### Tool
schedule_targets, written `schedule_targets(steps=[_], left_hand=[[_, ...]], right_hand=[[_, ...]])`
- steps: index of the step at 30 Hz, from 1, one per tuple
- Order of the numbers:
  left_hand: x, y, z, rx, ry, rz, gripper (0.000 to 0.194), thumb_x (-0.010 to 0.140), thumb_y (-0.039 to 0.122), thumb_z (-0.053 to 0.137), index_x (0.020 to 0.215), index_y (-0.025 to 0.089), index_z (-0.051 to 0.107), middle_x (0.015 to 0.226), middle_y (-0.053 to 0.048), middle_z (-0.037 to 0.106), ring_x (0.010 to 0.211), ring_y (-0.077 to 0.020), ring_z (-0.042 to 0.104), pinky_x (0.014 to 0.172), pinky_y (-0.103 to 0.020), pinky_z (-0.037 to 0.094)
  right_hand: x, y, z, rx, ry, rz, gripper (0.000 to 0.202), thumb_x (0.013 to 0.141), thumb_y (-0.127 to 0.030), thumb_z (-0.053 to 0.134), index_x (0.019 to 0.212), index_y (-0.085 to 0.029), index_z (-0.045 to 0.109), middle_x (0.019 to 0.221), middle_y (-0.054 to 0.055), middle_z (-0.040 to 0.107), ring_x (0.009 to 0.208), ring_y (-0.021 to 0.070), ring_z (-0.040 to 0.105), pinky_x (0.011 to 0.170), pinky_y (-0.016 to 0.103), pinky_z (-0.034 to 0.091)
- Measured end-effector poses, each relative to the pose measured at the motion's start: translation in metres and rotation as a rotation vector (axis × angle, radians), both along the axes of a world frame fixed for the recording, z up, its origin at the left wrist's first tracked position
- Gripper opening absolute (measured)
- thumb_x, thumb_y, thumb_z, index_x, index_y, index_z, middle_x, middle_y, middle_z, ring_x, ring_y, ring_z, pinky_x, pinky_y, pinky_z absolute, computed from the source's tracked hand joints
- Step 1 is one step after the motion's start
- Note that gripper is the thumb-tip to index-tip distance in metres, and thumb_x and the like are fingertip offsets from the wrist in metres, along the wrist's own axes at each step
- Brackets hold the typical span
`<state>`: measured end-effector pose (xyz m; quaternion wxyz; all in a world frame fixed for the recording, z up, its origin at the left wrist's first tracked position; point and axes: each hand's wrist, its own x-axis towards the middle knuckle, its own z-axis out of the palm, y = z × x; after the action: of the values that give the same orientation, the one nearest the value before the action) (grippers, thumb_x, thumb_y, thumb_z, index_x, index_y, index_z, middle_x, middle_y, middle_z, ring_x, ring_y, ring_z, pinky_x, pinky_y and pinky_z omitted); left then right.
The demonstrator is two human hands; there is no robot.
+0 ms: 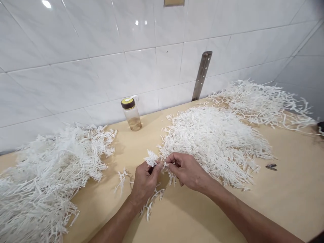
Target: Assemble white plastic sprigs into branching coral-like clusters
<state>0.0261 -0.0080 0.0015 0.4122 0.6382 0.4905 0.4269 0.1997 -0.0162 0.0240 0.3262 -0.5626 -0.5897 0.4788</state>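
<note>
Pinching a white sprig (pixel 151 158) in front of the bottle (pixel 132 116), your left hand (pixel 144 184) has its fingers closed — your right hand (pixel 189 172) holds thumb and forefinger nearly together beside the sprig, their grip unclear.

The location is presenting as a small handwork workshop: bulk piles of thin white pieces (pixel 215 138) are covering much of a tan worktop (pixel 202 216), and a perforated metal strip (pixel 201 76) is standing against the tiled wall (pixel 101 84) behind it.

Bottle (pixel 132 114) on table (pixel 298 168), between strand piles (pixel 215 138).
</note>
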Motion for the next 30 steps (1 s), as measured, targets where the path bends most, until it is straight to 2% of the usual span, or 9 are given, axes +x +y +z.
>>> schedule_targets(steps=[4,11,14,19,26,30], left_hand=[[-0.001,0.000,-0.002,-0.020,0.008,-0.018,0.035,0.088,0.046,0.060,0.085,0.012,0.070,0.068,-0.002,0.062,0.063,-0.0143,0.053,0.060,-0.024,0.043],[-0.003,0.000,-0.005,-0.009,0.049,-0.045,0.034,0.091,0.045,0.056,0.083,0.013,0.067,0.061,0.001,0.053,0.056,-0.0114,0.046,0.055,-0.023,0.039],[-0.003,0.000,-0.006,0.008,0.078,-0.046,0.033,0.091,0.044,0.056,0.082,0.014,0.066,0.060,0.002,0.052,0.054,-0.0109,0.045,0.053,-0.022,0.037],[-0.003,0.002,-0.008,0.032,0.121,-0.064,0.031,0.091,0.043,0.056,0.086,0.014,0.067,0.058,0.002,0.052,0.052,-0.0114,0.044,0.051,-0.023,0.036],[-0.003,0.005,-0.007,0.047,0.158,-0.113,0.030,0.092,0.041,0.053,0.086,0.016,0.068,0.063,0.000,0.058,0.057,-0.0138,0.049,0.055,-0.024,0.038],[-0.002,0.006,-0.004,0.141,0.264,-0.092,0.031,0.092,0.040,0.050,0.075,0.016,0.062,0.064,-0.001,0.059,0.059,-0.0146,0.050,0.056,-0.025,0.038]], right_hand=[[0.003,0.001,-0.001,0.032,0.006,0.037,0.009,0.082,-0.022,0.055,0.086,-0.020,0.062,0.063,-0.005,0.056,0.040,0.0067,0.050,0.038,0.018,0.044],[0.003,0.002,-0.001,0.053,0.034,0.088,0.016,0.087,-0.030,0.053,0.090,-0.019,0.065,0.063,-0.005,0.055,0.040,0.0069,0.047,0.037,0.019,0.042],[0.003,0.002,0.002,0.041,0.027,0.087,0.019,0.089,-0.033,0.052,0.086,-0.020,0.066,0.058,-0.006,0.052,0.038,0.0076,0.047,0.037,0.020,0.042],[0.003,0.001,0.004,0.054,-0.019,0.067,0.022,0.089,-0.038,0.055,0.084,-0.019,0.066,0.062,-0.004,0.055,0.041,0.0078,0.049,0.038,0.020,0.039],[-0.001,-0.003,-0.005,0.220,-0.224,0.053,0.013,0.089,-0.021,0.050,0.082,-0.020,0.060,0.068,-0.003,0.058,0.058,0.0112,0.049,0.051,0.022,0.036],[-0.006,-0.005,-0.010,0.395,-0.405,0.032,0.011,0.085,-0.011,0.050,0.080,-0.019,0.054,0.077,-0.001,0.059,0.068,0.0133,0.051,0.061,0.026,0.037]])
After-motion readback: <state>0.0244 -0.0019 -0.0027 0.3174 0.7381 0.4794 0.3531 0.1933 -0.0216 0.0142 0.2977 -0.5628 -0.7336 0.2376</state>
